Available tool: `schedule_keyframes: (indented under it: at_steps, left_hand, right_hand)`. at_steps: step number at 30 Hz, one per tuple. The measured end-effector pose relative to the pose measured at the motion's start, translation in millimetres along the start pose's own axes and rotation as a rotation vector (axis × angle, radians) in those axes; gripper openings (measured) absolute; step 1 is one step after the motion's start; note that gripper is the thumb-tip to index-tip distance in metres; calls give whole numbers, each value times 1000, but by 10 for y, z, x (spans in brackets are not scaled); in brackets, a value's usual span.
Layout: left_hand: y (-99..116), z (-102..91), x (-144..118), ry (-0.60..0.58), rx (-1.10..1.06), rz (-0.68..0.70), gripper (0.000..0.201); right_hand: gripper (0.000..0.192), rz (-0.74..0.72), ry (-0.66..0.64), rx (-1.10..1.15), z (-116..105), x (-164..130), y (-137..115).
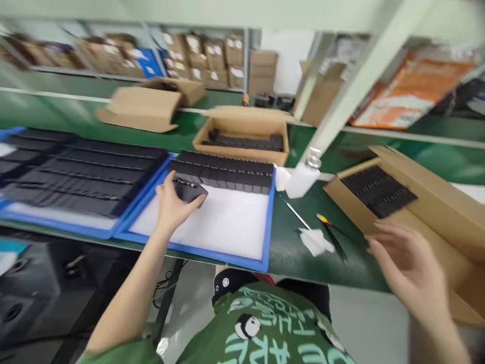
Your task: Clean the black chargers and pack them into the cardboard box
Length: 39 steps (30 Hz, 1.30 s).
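Note:
My left hand (170, 205) grips a black rectangular block (188, 190) between thumb and fingers, over the blue-rimmed tray (267, 227) with a white lining. Behind the block, rows of similar black blocks (227, 172) stand packed along the tray's far side. To the right, my right hand (407, 258) hovers at the near edge of a cardboard box (435, 227), fingers curved and apart from the thumb. I see nothing held in it, though it is slightly blurred. Inside that box lie black blocks (379, 189) in rows.
A second blue tray (102, 232) full of black pieces lies left. Beyond stands an open carton (242, 126) with black parts. Between tray and right box are a white bottle (303, 177), a thin white stick (297, 215), a crumpled tissue (315, 241) and dark thin tools (335, 242).

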State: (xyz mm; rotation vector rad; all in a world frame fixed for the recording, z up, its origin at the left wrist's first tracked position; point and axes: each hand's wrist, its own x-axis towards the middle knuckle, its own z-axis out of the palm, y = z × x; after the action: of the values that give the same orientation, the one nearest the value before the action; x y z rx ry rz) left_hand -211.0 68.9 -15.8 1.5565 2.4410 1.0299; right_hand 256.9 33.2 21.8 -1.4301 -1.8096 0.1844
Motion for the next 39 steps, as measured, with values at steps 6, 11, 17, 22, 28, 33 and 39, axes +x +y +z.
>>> schedule_keyframes:
  at_steps: [6, 11, 17, 22, 28, 33, 39]
  left_hand:
    - [1055, 210, -1357, -441, -326, 459, 94]
    - [1638, 985, -1959, -405, -195, 393, 84]
    - [1553, 868, -1846, -567, -109, 432, 126]
    - [1379, 686, -1049, -939, -209, 769, 109]
    - [1465, 1108, -809, -1210, -280, 937, 84]
    - [1494, 1090, -1352, -843, -313, 740, 52]
    - [1565, 873, -1480, -649, -75, 716, 72]
  right_hand:
    - [25, 5, -311, -35, 692, -356, 124]
    - [27, 95, -234, -29, 793, -473, 228]
    - [18, 423, 64, 160, 363, -711, 277]
    - [25, 887, 44, 754, 365, -954, 314]
    - [27, 844, -124, 805, 684, -1021, 48]
    - [27, 709, -164, 752, 846, -793, 50]
    - [26, 500, -58, 551, 629, -654, 117]
